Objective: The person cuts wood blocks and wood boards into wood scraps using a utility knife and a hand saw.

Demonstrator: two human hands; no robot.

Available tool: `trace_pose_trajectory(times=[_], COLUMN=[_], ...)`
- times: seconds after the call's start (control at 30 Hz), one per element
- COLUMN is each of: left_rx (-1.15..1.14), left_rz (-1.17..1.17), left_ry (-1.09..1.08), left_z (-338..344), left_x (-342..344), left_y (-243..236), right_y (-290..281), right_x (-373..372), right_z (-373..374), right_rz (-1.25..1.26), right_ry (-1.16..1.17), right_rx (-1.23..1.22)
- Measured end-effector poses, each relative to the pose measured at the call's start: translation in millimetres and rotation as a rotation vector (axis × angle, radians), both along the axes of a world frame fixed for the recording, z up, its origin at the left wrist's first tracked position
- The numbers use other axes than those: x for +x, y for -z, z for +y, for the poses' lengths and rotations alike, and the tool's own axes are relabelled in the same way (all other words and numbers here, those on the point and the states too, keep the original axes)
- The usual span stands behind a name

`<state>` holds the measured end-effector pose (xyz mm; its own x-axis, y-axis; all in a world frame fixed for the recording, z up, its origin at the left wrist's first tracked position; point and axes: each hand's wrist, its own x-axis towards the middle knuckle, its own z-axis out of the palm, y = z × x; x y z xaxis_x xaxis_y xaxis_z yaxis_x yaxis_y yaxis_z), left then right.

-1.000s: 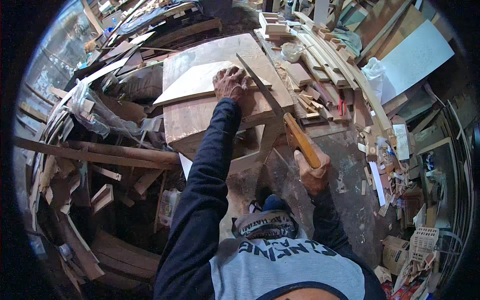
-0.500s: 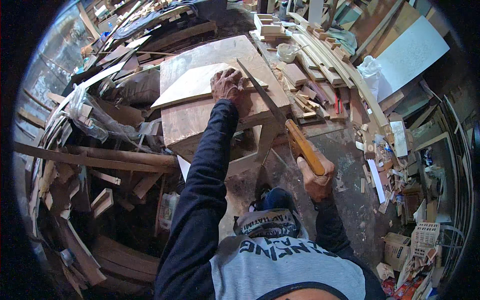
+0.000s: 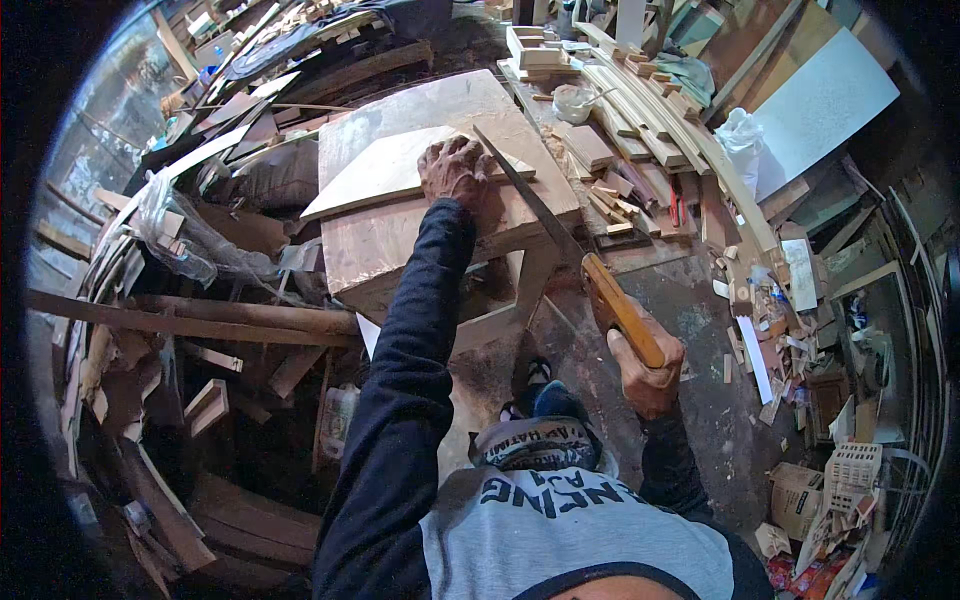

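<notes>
One grey cloth shirt [image 3: 640,535]; bold black lettering [image 3: 525,497] across its chest. On the shirt: long, creased black fabric sleeves [image 3: 390,385]; curved black neckband [image 3: 605,569]. Beyond the shirt's lower front: blue cloth legwear [image 3: 562,402]; dark footwear [image 3: 540,370], white markings.

The saw handle [image 3: 622,312] is orange-brown and the board [image 3: 368,175] pale cream.

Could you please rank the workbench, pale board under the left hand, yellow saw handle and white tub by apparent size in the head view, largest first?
1. Workbench
2. Pale board
3. Saw handle
4. White tub
</notes>
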<state>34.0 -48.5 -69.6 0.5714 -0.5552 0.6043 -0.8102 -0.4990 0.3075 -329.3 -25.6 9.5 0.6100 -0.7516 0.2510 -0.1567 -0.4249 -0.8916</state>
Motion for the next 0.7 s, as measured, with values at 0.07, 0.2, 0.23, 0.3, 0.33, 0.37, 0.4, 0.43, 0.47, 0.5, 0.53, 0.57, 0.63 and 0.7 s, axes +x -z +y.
trace_pose_trajectory(times=[0.07, 0.2, 0.23, 0.3, 0.33, 0.37, 0.4, 0.43, 0.47, 0.5, 0.53, 0.57, 0.63, 0.7], left_rx=[0.007, 0.018, 0.044, 0.047, 0.049, 0.021, 0.023, 0.027, 0.029, 0.027, 0.028, 0.019, 0.008, 0.031], left_rz=[-0.014, -0.014, -0.016, 0.012, 0.036, 0.03, 0.03, 0.039, 0.043, 0.039, 0.036, 0.051, 0.065, 0.089], left_ry=[-0.014, -0.022, -0.034, -0.006, 0.016, 0.042, 0.042, 0.033, 0.022, 0.035, 0.031, 0.05, 0.069, 0.061], left_z=[-1, -1, -1, 0, 1, 0, 1, 2, 2, 2, 3, 3, 0, 0], left_x=[0, 5, 7, 2, 0, 2, 0, -3, -2, 1, 4, 3, 0, 0], left_y=[0, 6, 7, 0, -3, -6, -6, -5, -6, -2, -1, -3, -6, -6], right_y=[-3, -8, -10, -14, -15, -13, -9, -5, -3, -2, 0, -1, -1, 2], right_x=[-1, 0, 1, 2, 4, 6, 10, 14, 21, 27, 34, 40, 49, 48], right_z=[1, 2, 2, 3, 3, 2, 0, -3, -5, -8, -11, -15, -22, -26], right_rz=[0.041, 0.044, 0.056, 0.074, 0.089, 0.089, 0.044, -0.003, -0.006, 0.025, 0.057, 0.055, -0.001, 0.006], right_ry=[0.016, 0.028, 0.019, 0.026, 0.027, 0.028, 0.015, 0.002, -0.001, 0.004, 0.009, 0.009, -0.037, -0.045], right_rx=[0.043, 0.054, 0.034, 0.053, 0.072, 0.073, -0.029, -0.131, -0.131, -0.131, -0.132, -0.133, -0.089, -0.075])
